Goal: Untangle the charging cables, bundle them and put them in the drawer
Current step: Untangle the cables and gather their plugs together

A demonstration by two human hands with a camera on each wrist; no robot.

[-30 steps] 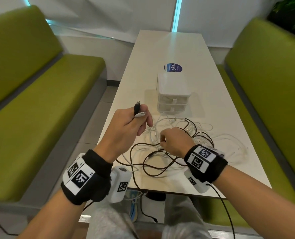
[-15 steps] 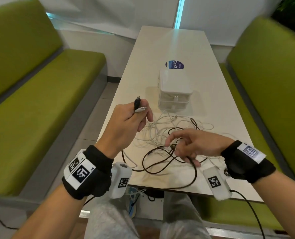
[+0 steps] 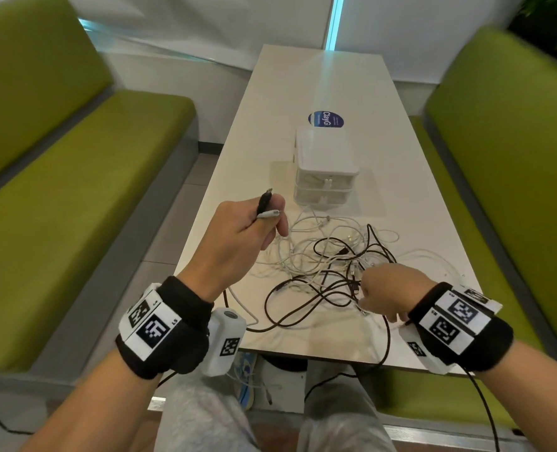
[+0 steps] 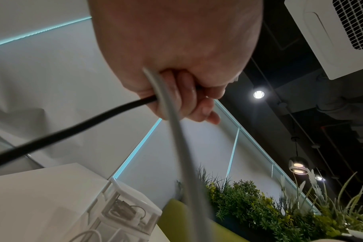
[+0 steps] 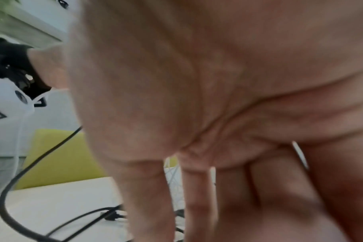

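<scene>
- On the table, near edge, sits the cable tangle: black and white leads looped through each other, none bundled so far. One black loop hangs over the table's front edge.
- What's changed: half a second ago the right hand was stretched flat across the pile with fingers out. It's now pulled back to the right side of the tangle with the fingers bent down into the strands. Looks to me like it went from feeling around to picking a strand to work loose, so we're early in the untangle step.
- Left hand hasn't really moved: it's raised just above the pile's left side, fist closed round two cable ends, black plug and white plug poking out the top. The wrist view shows both leads running out of the curled fingers.
- Right hand's grip: fingers point down and touch the cables, but that wrist view is blurry, so can't tell if it's actually pinching one.
- Drawer box stands just behind the tangle, both drawers closed, something white already coiled inside.
- Green benches run along both sides.
</scene>
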